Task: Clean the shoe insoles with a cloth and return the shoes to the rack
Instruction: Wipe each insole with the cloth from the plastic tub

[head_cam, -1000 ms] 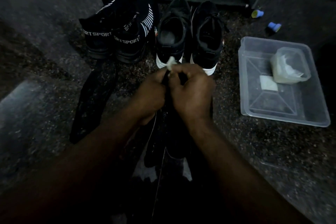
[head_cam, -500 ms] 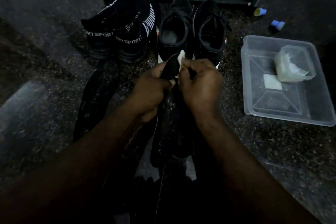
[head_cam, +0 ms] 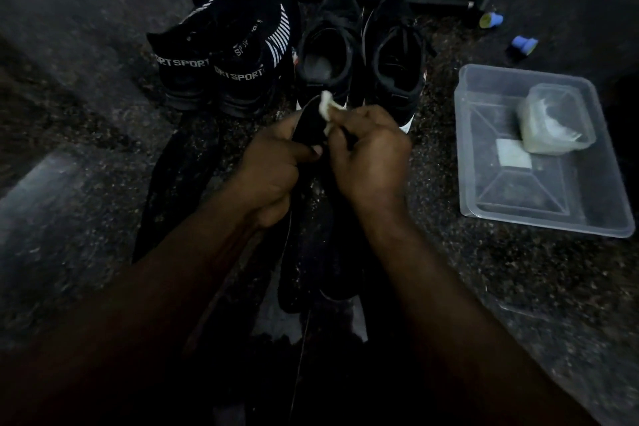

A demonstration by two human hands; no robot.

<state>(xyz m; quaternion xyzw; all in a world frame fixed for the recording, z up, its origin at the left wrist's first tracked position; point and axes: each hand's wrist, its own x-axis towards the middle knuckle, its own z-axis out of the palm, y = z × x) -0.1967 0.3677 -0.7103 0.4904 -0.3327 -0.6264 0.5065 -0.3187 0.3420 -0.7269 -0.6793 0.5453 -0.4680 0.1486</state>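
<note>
Insole [head_cam: 307,124], black, is gripped by the left hand [head_cam: 273,166] above the floor [head_cam: 86,114]; the right hand [head_cam: 371,152] pinches a white cloth [head_cam: 328,105] against its top end.

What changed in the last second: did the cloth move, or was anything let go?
The right hand rubbed the white cloth slightly up and across the insole, whose far tip now shows between the hands. The left hand kept its grip on the insole; nothing was let go. The shoes and plastic bin stayed put.
</note>
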